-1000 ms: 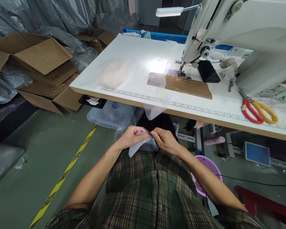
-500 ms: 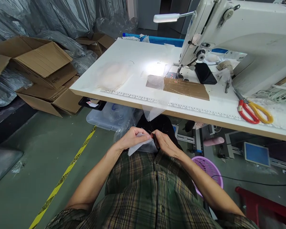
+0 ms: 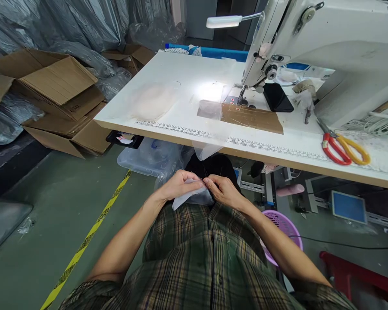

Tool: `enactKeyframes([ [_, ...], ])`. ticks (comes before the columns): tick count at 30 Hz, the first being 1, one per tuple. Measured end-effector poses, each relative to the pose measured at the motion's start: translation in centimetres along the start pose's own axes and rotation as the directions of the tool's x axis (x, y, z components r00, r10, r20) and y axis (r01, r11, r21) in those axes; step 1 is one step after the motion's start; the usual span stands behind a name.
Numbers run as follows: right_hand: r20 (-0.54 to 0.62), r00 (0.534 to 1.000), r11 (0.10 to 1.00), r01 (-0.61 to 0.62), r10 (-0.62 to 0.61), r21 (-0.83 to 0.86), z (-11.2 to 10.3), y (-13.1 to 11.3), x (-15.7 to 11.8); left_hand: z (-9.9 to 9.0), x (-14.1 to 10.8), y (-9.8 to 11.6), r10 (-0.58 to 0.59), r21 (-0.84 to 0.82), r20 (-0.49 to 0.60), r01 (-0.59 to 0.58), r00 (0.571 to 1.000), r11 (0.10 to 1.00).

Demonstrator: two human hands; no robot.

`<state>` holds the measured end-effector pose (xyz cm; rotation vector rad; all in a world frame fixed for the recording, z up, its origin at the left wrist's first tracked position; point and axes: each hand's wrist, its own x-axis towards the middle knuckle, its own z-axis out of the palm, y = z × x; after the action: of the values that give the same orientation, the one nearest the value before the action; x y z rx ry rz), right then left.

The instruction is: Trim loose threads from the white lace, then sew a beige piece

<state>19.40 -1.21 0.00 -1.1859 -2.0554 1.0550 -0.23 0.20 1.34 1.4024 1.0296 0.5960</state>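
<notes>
Pinching a white sheer cloth (image 3: 197, 198) between thumb and fingers, the left hand (image 3: 183, 185) is narrow, with a loose flap hanging below its thumb. The right hand (image 3: 224, 190) is narrow too, its thumb and fingertips closed on the cloth's far edge, just beside the left fingertips. Whether they grip anything else there, I cannot tell; it is too small. The cloth is above the lap, at the near side of the table (image 3: 123, 114) and below the level of its top.

The main risk, as I judge it, lies in that tight grip: with 2 sets of fingertips so close on thin material, a hard pull apart could stretch or tear the edge. A slack left pinch could let the flap slide or fold under, and the fingers themselves hide the spot, so a slip could go unseen. Should both hands loosen, the cloth could drop onto the lap or the floor.

A 2nd hazard is the sheer piece (image 3: 208, 150) hanging over the table's near edge, just beyond the hands: a lifted knuckle could catch it and drag it off. Far to the right, the scissors (image 3: 345, 148) lie near the same edge, where a sweeping right forearm could knock them down.
</notes>
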Motion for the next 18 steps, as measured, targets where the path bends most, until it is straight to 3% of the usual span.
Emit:
enactKeyframes([
  [3,-0.011,1.000,0.979,-0.020,0.022,0.202,0.4,0.2,-0.2,0.0,0.0,0.0,0.013,-0.008,0.005,-0.013,1.000,1.000],
  [7,0.103,0.993,0.935,-0.091,0.059,0.344,1.1,1.1,-0.8,-0.4,0.7,-0.5,0.062,0.073,0.033,-0.065,0.998,0.995],
  [10,0.109,0.989,0.954,-0.131,0.105,0.270,1.8,2.5,-1.2,-0.5,1.9,-2.2,0.154,0.279,0.008,-0.150,0.988,0.948],
  [14,0.021,0.984,0.983,-0.176,0.177,-0.051,2.4,4.8,-2.0,0.0,3.3,-5.9,0.273,0.598,-0.064,-0.182,0.960,0.780],
  [16,-0.019,0.982,0.965,-0.187,0.186,-0.184,2.4,5.7,-2.5,0.2,3.5,-7.0,0.313,0.644,-0.127,-0.162,0.941,0.747],
  [18,-0.054,0.983,0.962,-0.185,0.178,-0.201,2.0,6.3,-2.9,0.0,3.7,-6.8,0.356,0.594,-0.226,-0.162,0.907,0.788],
])
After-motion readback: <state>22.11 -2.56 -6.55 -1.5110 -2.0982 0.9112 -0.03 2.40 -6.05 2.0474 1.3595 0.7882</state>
